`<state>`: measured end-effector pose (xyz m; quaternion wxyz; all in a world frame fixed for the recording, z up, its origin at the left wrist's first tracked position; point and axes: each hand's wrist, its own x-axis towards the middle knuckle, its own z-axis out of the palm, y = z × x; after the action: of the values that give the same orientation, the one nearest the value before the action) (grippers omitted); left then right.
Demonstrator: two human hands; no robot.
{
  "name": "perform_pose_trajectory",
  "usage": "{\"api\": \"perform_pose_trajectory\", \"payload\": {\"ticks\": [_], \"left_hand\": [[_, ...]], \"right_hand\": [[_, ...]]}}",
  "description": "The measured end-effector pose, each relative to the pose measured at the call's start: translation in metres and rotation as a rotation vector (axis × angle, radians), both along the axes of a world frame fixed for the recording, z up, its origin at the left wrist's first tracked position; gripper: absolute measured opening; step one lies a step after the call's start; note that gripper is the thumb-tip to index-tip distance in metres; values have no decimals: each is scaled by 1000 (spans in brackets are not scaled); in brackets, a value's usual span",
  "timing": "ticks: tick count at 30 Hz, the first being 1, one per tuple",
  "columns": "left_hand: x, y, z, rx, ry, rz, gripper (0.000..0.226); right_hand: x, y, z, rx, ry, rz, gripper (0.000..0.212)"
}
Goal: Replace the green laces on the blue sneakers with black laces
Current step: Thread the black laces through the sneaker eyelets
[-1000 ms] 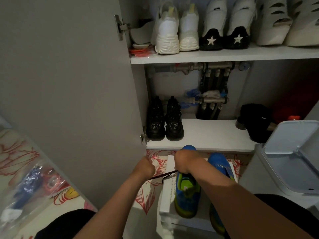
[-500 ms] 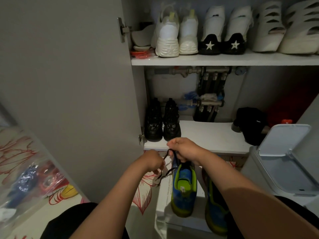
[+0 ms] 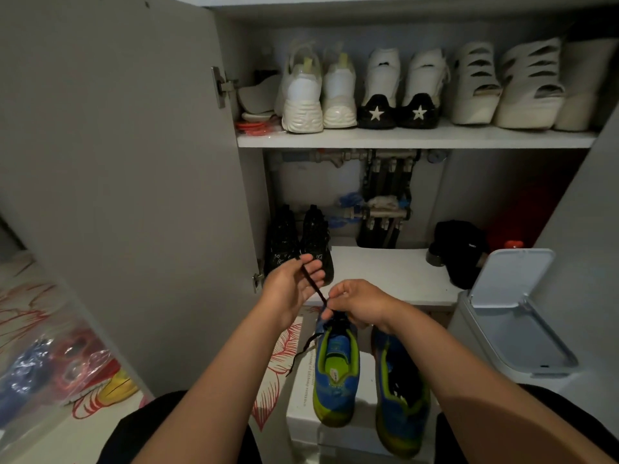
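Note:
Two blue and lime-green sneakers stand on a white box (image 3: 301, 390) in front of me, the left sneaker (image 3: 335, 373) and the right sneaker (image 3: 398, 393). A black lace (image 3: 313, 284) runs taut from the left sneaker's front up to my left hand (image 3: 291, 286), which pinches its end between thumb and forefinger, the other fingers spread. My right hand (image 3: 360, 304) pinches the same lace low down, at the shoe's eyelets. The lace's other end (image 3: 301, 353) hangs loose off the shoe's left side. The front of the left sneaker is hidden by my right hand.
An open cupboard door (image 3: 134, 162) stands at the left. Black shoes (image 3: 298, 246) sit on the lower shelf (image 3: 385, 272), white shoes (image 3: 335, 95) on the upper. A white bin with raised lid (image 3: 512, 313) is at the right. Plastic bags (image 3: 50, 370) lie at the left.
My left hand has risen and moved away from the shoe, drawing the black lace up and taut. My right hand stays at the shoe's front. The camera has tilted upward.

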<state>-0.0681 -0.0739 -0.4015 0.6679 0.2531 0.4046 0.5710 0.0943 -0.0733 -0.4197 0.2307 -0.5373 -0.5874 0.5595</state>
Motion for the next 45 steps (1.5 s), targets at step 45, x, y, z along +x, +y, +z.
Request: {"api": "perform_pose_trajectory", "payload": {"ticks": [45], "left_hand": [[18,13,-42,344,1521,-571,11]], "right_hand": [[27,-3,-28,410,-664,3,12]]}}
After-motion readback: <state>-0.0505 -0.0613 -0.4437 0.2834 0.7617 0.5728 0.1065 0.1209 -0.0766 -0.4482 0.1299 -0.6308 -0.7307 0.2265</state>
